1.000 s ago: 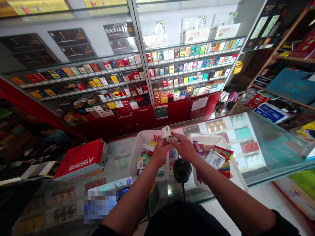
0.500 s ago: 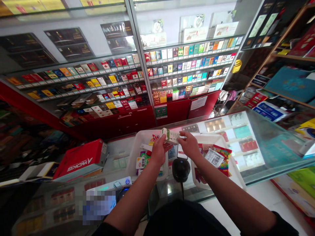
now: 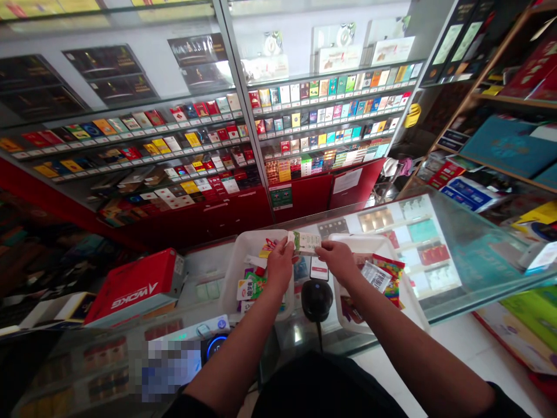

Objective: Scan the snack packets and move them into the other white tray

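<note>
Between my two hands is a small white-and-green box [image 3: 306, 242], its printed side turned toward me. My left hand [image 3: 279, 264] grips its left end, and my right hand [image 3: 337, 259] pinches its right end. Below it a phone [image 3: 319, 269] with a lit screen lies on the counter. Nearer to me stands a black barcode scanner [image 3: 317, 299]. To the left, a white plastic bin [image 3: 229, 278] holds several colourful packets. A second white bin [image 3: 415, 307], under my right forearm, contains snack bags [image 3: 376, 276].
The glass counter [image 3: 491, 255] extends to the right over displayed packs. A red box [image 3: 134, 287] lies at left, near a blurred screen [image 3: 172, 366]. Beyond the counter stands a cabinet with rows of cigarette packs [image 3: 304, 90]. Shelves with boxes [image 3: 505, 142] are at right.
The box has turned from a slant to nearly level, its printed side now facing me more. Both hands still hold it. The view has shifted slightly.
</note>
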